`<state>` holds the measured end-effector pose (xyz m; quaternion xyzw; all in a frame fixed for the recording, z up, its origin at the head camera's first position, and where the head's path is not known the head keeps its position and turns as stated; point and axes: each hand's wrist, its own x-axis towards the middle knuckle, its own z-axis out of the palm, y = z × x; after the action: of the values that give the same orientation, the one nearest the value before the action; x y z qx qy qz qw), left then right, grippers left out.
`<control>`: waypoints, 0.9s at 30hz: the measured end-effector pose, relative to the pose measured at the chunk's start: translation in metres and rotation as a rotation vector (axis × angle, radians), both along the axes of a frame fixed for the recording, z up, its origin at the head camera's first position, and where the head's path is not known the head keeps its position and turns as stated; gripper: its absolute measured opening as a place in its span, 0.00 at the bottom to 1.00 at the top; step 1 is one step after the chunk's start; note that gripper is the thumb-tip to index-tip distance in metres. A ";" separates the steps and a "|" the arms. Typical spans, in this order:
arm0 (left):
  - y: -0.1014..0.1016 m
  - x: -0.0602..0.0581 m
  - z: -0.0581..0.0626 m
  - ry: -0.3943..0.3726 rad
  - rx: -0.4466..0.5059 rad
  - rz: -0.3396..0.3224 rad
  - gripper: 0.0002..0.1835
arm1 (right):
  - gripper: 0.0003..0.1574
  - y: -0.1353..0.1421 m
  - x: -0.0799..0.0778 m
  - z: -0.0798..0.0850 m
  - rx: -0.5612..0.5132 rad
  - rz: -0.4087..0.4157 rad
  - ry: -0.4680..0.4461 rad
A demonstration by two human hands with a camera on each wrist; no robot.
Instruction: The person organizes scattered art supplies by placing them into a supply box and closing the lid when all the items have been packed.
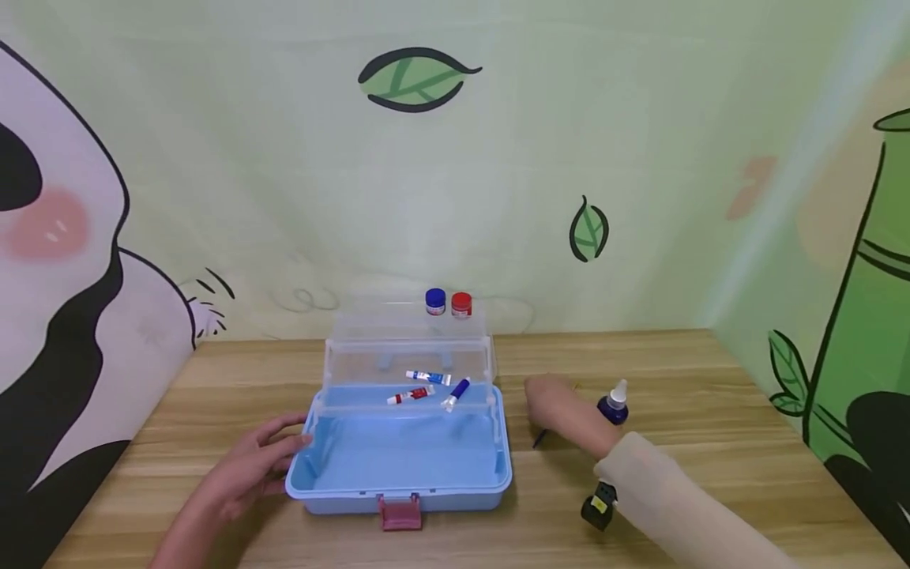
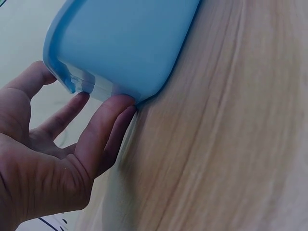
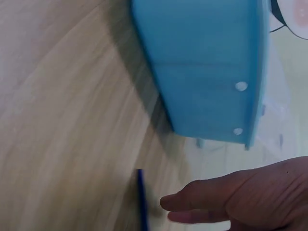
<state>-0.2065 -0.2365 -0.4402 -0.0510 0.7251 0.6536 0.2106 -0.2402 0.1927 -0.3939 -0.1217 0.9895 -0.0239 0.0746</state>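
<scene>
A light blue plastic box (image 1: 405, 503) with a pink latch (image 1: 400, 514) stands with its clear lid raised. At its left side, my left hand (image 1: 249, 466) holds the rim and wall, with fingertips (image 2: 126, 100) against the outer wall. My right hand (image 1: 562, 407) is low over the table to the right of the box, bent downward. Close beside its fingertips (image 3: 169, 202), a thin dark blue stick (image 3: 142, 199) like a brush handle lies on the wood, partly covered by the hand in the head view.
Two paint tubes, blue (image 1: 429, 378) and red (image 1: 411, 395), and a dark blue tube (image 1: 457, 393) lie on the clear tray. Blue (image 1: 435, 301) and red (image 1: 461, 304) jars stand behind. A white-tipped dark bottle (image 1: 614, 405) stands beyond my right wrist.
</scene>
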 end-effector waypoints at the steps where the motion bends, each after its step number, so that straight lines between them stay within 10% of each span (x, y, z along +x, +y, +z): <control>1: 0.001 0.000 0.000 -0.001 -0.002 0.001 0.38 | 0.06 0.001 0.000 -0.002 -0.012 0.018 0.001; 12: 0.001 0.000 0.003 -0.022 -0.005 0.015 0.38 | 0.11 0.012 -0.008 -0.012 -0.183 0.203 -0.043; 27: 0.002 0.000 -0.001 -0.003 -0.020 -0.005 0.37 | 0.09 0.012 -0.009 -0.018 -0.166 0.053 0.033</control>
<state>-0.2062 -0.2345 -0.4409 -0.0522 0.7313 0.6460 0.2126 -0.2496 0.2049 -0.4115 -0.1541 0.9816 -0.1020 0.0484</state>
